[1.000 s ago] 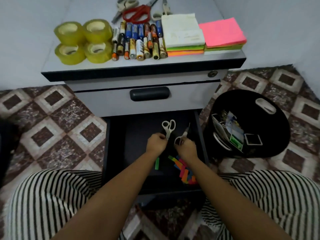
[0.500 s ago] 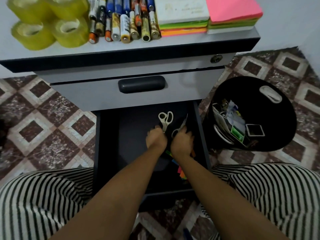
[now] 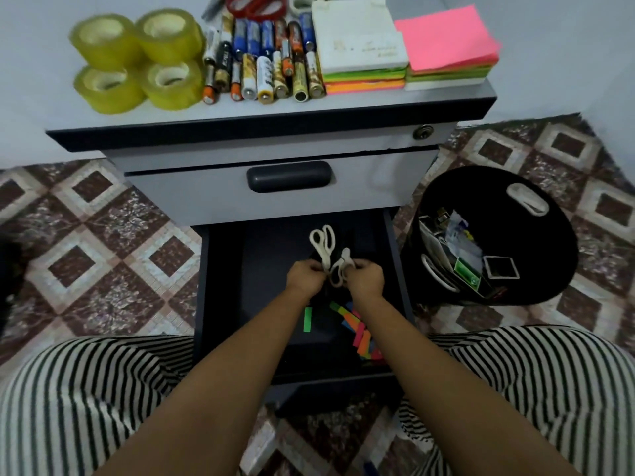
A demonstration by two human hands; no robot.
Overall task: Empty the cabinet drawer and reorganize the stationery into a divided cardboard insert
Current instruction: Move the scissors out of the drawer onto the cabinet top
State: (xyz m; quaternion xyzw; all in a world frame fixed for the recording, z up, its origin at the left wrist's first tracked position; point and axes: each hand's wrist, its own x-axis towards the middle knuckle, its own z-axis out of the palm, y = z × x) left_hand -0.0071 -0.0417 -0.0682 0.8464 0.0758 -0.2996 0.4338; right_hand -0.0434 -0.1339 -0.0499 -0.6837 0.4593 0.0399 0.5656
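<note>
Reaching into the open lower drawer (image 3: 261, 286), the left hand (image 3: 305, 276) had its grip closed on one pair of white scissors (image 3: 323, 257), whose handles pointed toward the drawer's back edge. The right hand (image 3: 366, 278) had its grip pinched on a second white pair (image 3: 343, 261). The two pairs touched between the hands, near the middle of the drawer.

Emptying looked well along. The cabinet top (image 3: 378, 101) carried tape rolls (image 3: 171, 97) at its left edge, batteries (image 3: 264, 70) in the middle and sticky-note pads (image 3: 360, 39) toward its right edge. Red scissors (image 3: 256, 5) lay at the far edge.

Besides the two pairs in hand, the drawer held a scatter of coloured paper tabs (image 3: 360, 338) by its front right corner. A single green strip (image 3: 307, 319) lay just beside them. Those appeared to be the last things to lift out.

No divided cardboard insert showed anywhere, so the sorting half of the job seemed not yet begun. A black bin (image 3: 543, 255) stood on the floor by the drawer's right side with mixed small items inside. Whether they belonged to the task could not be told.
</note>
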